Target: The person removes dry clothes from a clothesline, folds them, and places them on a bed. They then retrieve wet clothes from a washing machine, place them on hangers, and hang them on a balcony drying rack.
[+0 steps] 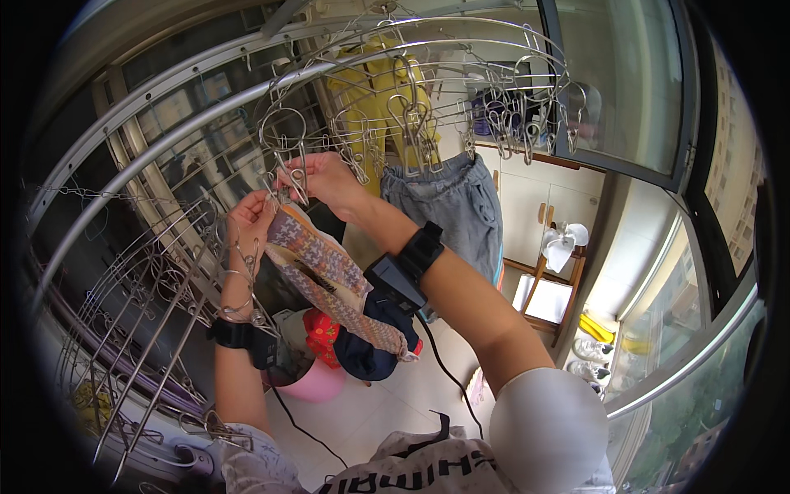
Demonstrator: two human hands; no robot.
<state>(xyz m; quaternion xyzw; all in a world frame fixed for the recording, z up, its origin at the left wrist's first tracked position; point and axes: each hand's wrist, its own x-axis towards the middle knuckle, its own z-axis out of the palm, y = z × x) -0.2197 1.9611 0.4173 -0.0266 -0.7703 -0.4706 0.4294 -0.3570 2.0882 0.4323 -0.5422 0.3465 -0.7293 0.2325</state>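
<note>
My left hand (250, 216) pinches the top end of a houndstooth-patterned cloth (321, 265), which looks like a scarf and hangs down in front of me. Just above and to the right, the fingers of my right hand (324, 176) grip a wire clip (299, 180) at the cloth's upper edge. Fingers partly hide where clip and cloth meet. The clip belongs to a round metal hanging dryer (432, 42) with several more clips. Grey drawstring shorts (441, 197) hang from it behind my right forearm, with a yellow garment (373, 92) farther back.
A second wire rack (154, 296) stands close around my left arm. Below are a pink bucket (315, 383), a dark blue cloth (370, 346) and a red patterned cloth (322, 336). Cables trail from both wrist devices. A wooden chair (546, 290) and shoes (591, 351) stand right, near windows.
</note>
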